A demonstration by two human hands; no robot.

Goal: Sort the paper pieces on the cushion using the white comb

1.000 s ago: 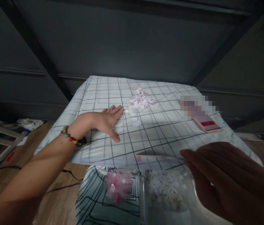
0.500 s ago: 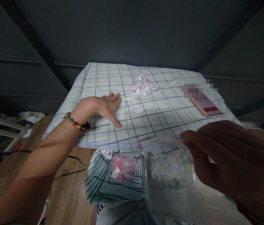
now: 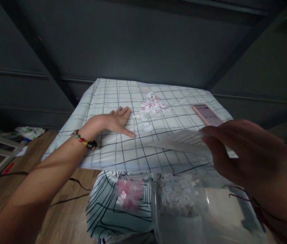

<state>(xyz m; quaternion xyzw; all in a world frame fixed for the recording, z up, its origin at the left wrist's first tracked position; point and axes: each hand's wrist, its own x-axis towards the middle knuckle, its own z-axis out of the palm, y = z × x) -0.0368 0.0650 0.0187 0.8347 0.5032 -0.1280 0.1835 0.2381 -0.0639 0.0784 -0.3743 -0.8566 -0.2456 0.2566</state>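
Observation:
My left hand (image 3: 119, 121) lies flat on the checked tablecloth (image 3: 113, 152), fingers spread and thumb out to the right. Between thumb and fingertips, my right hand (image 3: 242, 152) pinches a thin translucent plastic sheet (image 3: 181, 139), blurred, possibly a bag. It stretches leftward over the front of the cloth. Beyond it sits a heap of small white and pink paper scraps (image 3: 153, 103). A clear plastic piece (image 3: 141, 116) and a few white scraps (image 3: 148, 128) lie nearer, just right of my left fingertips.
A phone (image 3: 208, 114) rests at the right, partly covered by my right hand. Below the table edge are pink plastic packets (image 3: 129, 193) on a patterned seat (image 3: 100, 203) and a clear container (image 3: 156, 213) holding paper scraps. Behind the table stands a dark panel (image 3: 133, 40).
My right hand has lifted the plastic sheet from along the table's front edge to farther over the cloth. My left hand stays flat in place. The view has shifted slightly.

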